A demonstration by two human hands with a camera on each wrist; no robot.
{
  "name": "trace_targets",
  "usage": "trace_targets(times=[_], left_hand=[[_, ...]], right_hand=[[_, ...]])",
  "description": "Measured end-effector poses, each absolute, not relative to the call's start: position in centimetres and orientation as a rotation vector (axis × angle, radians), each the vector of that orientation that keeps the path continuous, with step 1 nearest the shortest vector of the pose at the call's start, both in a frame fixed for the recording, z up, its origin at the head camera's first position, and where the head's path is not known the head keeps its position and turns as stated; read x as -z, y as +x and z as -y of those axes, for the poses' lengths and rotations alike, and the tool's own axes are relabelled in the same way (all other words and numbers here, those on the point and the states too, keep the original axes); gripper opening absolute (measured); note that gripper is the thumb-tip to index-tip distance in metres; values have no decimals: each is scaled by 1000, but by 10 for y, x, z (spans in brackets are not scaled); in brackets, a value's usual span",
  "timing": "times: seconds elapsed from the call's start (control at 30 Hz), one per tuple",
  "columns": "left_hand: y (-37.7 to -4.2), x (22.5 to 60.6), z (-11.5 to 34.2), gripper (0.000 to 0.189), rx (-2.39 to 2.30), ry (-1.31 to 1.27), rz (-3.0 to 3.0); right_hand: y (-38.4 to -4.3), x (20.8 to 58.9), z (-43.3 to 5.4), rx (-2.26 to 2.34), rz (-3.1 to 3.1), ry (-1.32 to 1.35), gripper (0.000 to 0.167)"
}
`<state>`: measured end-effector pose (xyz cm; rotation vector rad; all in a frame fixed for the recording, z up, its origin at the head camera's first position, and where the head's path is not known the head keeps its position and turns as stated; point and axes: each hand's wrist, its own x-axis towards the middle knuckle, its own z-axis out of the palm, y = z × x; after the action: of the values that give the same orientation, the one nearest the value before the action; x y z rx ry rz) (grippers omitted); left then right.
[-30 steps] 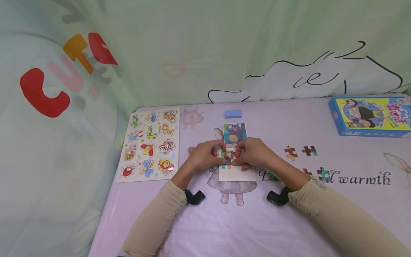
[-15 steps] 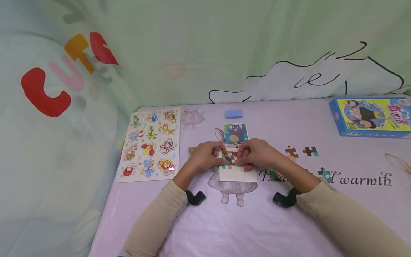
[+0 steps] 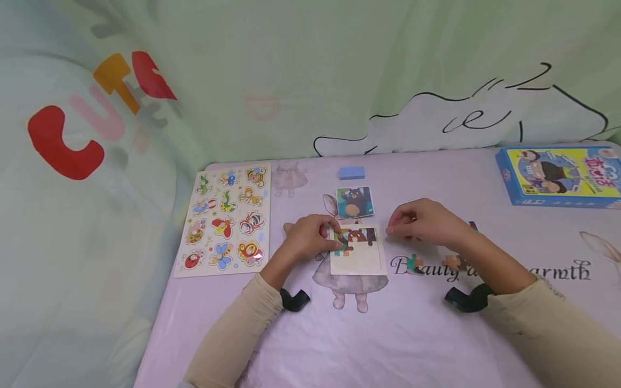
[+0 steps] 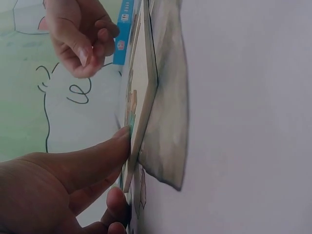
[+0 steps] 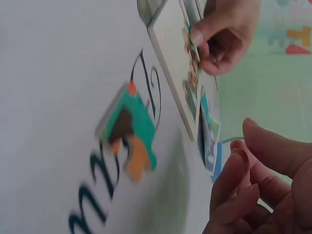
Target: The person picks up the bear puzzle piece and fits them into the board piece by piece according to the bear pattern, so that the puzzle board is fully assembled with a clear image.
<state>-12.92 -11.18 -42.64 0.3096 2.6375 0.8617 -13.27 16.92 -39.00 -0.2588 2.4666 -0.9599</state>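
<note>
A pale wooden puzzle tray [image 3: 356, 265] lies before me, with joined bear jigsaw pieces [image 3: 356, 235] along its upper part and left side. My left hand [image 3: 312, 236] pinches the tray's left edge; in the left wrist view its thumb [image 4: 114, 146] presses on the top near the pieces. My right hand [image 3: 427, 223] hovers right of the tray, fingers loosely curled, holding nothing. Below it lies a loose green and orange jigsaw piece [image 5: 134, 124]. Another loose piece [image 3: 452, 262] lies farther right, and the right forearm partly hides others. Behind the tray is a bear picture card [image 3: 356, 202].
On the left lies a peg puzzle board [image 3: 215, 271] with several insect figures. A small blue block [image 3: 351, 173] sits behind the card. At the back right is a blue and yellow box [image 3: 558, 178]. Curtain-like cloth rises behind the table.
My right hand has left the tray's pieces and moved right, uncovering a dark piece at the tray's upper right. The left hand stays at the left edge.
</note>
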Motion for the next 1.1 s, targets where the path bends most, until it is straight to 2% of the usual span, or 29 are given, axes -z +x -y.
trace_targets(times=[0.37,0.73,1.1], left_hand=[[-128,422,111,21,-855,293,-2631],[-128,424,111,21,-860,303,-2634],[-128,425,112,20,-874,305,-2632]], right_hand=[[-137,387,-224,843,-2584,-192,34],[-142,395,-256,724,-2648,-203,47],[-146,410,-267,730,-2608,-208,39]])
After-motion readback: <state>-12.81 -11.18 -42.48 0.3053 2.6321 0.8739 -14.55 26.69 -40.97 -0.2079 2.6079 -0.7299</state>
